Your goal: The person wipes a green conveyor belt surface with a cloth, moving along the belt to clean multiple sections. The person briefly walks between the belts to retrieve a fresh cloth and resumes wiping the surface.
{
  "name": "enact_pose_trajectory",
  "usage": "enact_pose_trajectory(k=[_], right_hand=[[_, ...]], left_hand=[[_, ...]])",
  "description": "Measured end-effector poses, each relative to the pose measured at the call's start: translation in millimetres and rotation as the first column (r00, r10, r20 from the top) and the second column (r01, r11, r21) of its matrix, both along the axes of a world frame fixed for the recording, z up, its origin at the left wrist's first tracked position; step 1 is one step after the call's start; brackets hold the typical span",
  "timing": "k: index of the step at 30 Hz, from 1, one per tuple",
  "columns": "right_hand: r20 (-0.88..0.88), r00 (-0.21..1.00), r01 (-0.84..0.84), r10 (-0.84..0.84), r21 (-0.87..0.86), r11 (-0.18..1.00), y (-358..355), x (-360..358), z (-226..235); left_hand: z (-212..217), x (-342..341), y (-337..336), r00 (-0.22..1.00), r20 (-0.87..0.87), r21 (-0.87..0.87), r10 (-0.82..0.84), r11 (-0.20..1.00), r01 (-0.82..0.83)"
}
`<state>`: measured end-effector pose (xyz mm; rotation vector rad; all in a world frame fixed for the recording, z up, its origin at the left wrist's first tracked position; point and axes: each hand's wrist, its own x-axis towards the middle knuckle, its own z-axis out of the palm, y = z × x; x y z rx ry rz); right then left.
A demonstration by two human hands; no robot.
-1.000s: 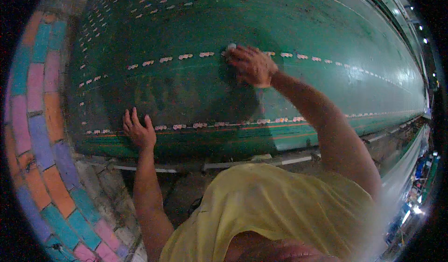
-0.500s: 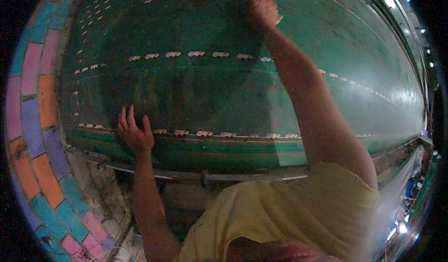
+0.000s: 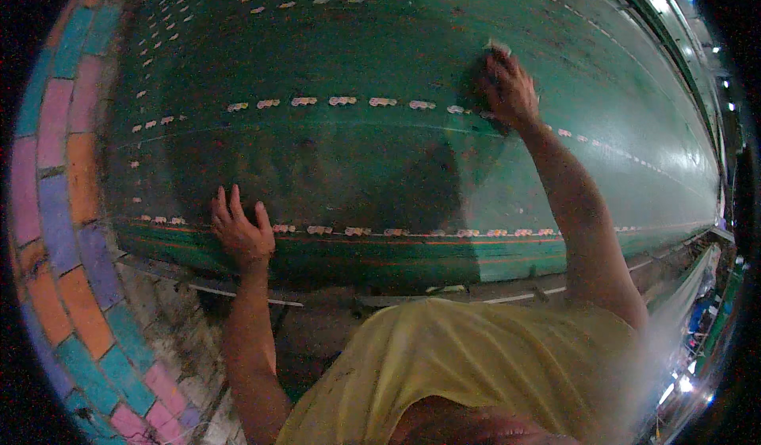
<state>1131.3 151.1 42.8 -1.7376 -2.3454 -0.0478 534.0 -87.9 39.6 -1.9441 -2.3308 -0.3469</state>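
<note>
Now right hand (image 3: 511, 88), curled over pale wad (image 3: 499, 46), has come nearer the body, shifting contact along green surface (image 3: 372, 167); left hand (image 3: 244, 231) spread, empty.

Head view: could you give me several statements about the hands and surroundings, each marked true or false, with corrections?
1. The right hand has a pale object at its fingertips. True.
2. The left hand is clenched in a fist. False: its fingers are spread, with nothing seen in its grip.
3. Rows of small pale shapes run across the green surface. True.
4. The person's shirt is blue. False: it is yellow.
5. Multicoloured bricks line the picture's left side. True.
</note>
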Motion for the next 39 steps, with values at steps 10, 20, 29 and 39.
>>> enact_pose_trajectory(k=[10, 20, 29, 39], right_hand=[[-0.382, 0.924, -0.036, 0.006, -0.073, 0.997, 126.4, -412.3, -22.0], [-0.3, 0.922, -0.337, 0.244, -0.314, 0.887, 27.0, -309.9, 24.4], [-0.129, 0.672, 0.739, -0.73, 0.054, 0.671, -95.9, 164.0, -13.7], [-0.133, 0.972, 0.178, -0.195, -0.128, 0.976, -48.4, -242.6, -31.5]], left_hand=[[3.2, 1.9, -1.8, 1.0, -0.004, 0.024, 0.001, 1.0, -0.001], [-13.9, -12.6, -7.7, 0.999, 0.033, 0.059, -0.023, 0.998, 0.021], [-12.1, -3.9, -3.8, 1.0, 0.02, 0.04, 0.001, 0.999, -0.002], [-18.2, -2.7, 3.0, 1.0, 0.008, 0.108, -0.03, 0.994, 0.029]])
